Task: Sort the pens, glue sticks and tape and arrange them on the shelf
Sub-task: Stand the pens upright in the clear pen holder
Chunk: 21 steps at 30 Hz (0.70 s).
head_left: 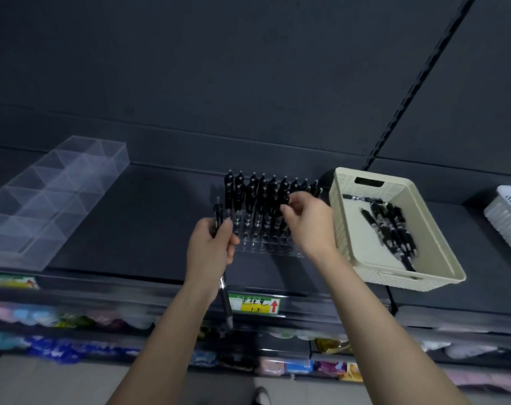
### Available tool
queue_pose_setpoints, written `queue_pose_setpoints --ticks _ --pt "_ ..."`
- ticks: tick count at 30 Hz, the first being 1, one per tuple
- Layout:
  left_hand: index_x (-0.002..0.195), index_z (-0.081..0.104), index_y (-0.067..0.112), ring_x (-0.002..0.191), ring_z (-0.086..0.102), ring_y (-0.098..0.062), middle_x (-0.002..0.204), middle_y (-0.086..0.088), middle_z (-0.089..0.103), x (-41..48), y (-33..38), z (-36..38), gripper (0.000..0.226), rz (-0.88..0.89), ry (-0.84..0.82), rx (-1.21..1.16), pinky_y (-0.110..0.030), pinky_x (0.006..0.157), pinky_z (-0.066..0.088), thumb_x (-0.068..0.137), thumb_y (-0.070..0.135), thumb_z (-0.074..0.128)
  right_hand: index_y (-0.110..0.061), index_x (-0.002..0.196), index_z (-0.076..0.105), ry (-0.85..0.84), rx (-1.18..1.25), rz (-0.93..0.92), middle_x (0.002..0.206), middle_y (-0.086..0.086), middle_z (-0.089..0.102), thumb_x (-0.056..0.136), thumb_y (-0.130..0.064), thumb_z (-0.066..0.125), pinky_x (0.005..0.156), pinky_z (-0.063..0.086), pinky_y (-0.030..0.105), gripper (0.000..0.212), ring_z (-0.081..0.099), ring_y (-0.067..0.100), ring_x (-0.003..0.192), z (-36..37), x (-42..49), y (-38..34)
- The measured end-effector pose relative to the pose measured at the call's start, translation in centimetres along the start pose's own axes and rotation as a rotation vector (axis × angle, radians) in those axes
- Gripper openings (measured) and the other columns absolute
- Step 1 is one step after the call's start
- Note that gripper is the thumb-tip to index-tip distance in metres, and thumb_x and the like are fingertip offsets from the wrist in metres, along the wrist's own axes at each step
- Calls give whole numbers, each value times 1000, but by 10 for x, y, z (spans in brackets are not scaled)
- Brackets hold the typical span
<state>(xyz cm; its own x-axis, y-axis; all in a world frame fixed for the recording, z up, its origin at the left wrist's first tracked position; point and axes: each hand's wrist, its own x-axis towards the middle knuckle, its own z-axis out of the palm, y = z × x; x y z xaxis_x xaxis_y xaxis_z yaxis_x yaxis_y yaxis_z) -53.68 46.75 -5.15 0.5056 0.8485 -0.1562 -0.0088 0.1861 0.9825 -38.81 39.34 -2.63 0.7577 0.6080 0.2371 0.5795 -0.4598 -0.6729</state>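
Head view. Left hand [212, 247] closed around black pens [219, 220], tops projecting above the fist, one barrel [226, 302] hanging below the wrist, tip downward. Right hand [308, 222] with fingertips [286, 207] pinched on the top of one pen among the standing rows; whether that pen is seated in its hole cannot be told.

Between and just beyond the two hands: clear pen rack [273, 248] on the dark shelf [149, 223], rear rows filled with upright black pens [254, 194], front rows of holes vacant.

Just right of the right hand: cream perforated basket [441, 258], tilted toward the camera, holding a loose heap of black pens [393, 229] lying flat. Farther right, at the frame edge: part of a white basket [508, 217].

Well left of the left hand: transparent divided organiser [58, 194], compartments vacant, lying on the same shelf.

Below the hands, on the shelf's front edge: price label [255, 305], green and yellow with a red arrow, handwriting not legible. Lower still: blurred coloured packets [55, 349] on lower shelves. No glue sticks or tape identifiable.
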Motion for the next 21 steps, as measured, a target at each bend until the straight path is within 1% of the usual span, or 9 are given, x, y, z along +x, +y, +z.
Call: queue_pose_setpoints --ticks 2,4,7,9,11,14,17,19,21 --pt "91 51 10 47 42 -5 64 2 57 -1 -6 0 13 -23 -2 -2 -20 46 37 99 20 49 -11 92 62 7 46 23 75 -5 60 89 -15 62 66 39 21 5 55 13 70 4 -1 3" --pt "88 51 9 48 43 -5 66 2 57 -3 -12 -4 15 -46 -18 18 -19 46 38 98 20 51 -11 92 61 0 74 35 75 -6 59 90 -15 61 67 41 22 5 56 13 71 7 -3 4" --pt "84 53 9 52 45 -6 68 0 56 -6 -18 -11 21 -47 -71 138 -20 51 41 97 24 52 -9 91 62 -30 35 32 74 -4 60 90 -15 62 63 38 21 6 55 14 70 6 2 2" --pt "90 57 8 56 45 -7 69 0 53 -5 -14 -13 21 -15 -116 191 -23 58 43 98 26 51 -9 91 63 -28 -1 13 74 -3 60 89 -18 64 62 36 20 10 55 14 70 3 3 1" --pt "99 61 13 59 46 -9 70 0 51 -5 -10 -12 15 -7 -156 188 -25 62 43 98 22 50 -10 87 64 -2 -13 42 72 -3 62 87 -23 66 62 40 23 13 57 14 68 0 0 1" --pt "102 64 16 61 50 -9 70 2 55 -11 -6 -5 14 35 -247 192 -23 62 46 97 17 50 -16 73 64 -47 170 102 62 -8 61 84 -25 70 58 42 22 15 55 8 57 -4 -13 -2" --pt "97 64 8 60 54 -9 69 2 61 -15 2 4 14 82 -332 234 -21 59 48 96 15 52 -11 70 69 -260 443 123 54 -8 59 84 -20 70 53 42 21 16 50 4 51 -9 -24 -15" --pt "89 62 7 60 57 -9 68 3 63 -17 5 10 14 104 -372 243 -21 58 48 96 14 52 -3 67 67 -335 515 100 53 -6 57 85 -15 69 52 39 17 21 47 3 50 -12 -29 -21" --pt "89 61 7 63 62 -9 72 2 67 -19 7 14 14 103 -386 231 -20 60 50 96 13 52 -6 65 64 -334 545 109 52 -7 54 85 -13 69 52 39 17 21 47 4 51 -17 -32 -23"
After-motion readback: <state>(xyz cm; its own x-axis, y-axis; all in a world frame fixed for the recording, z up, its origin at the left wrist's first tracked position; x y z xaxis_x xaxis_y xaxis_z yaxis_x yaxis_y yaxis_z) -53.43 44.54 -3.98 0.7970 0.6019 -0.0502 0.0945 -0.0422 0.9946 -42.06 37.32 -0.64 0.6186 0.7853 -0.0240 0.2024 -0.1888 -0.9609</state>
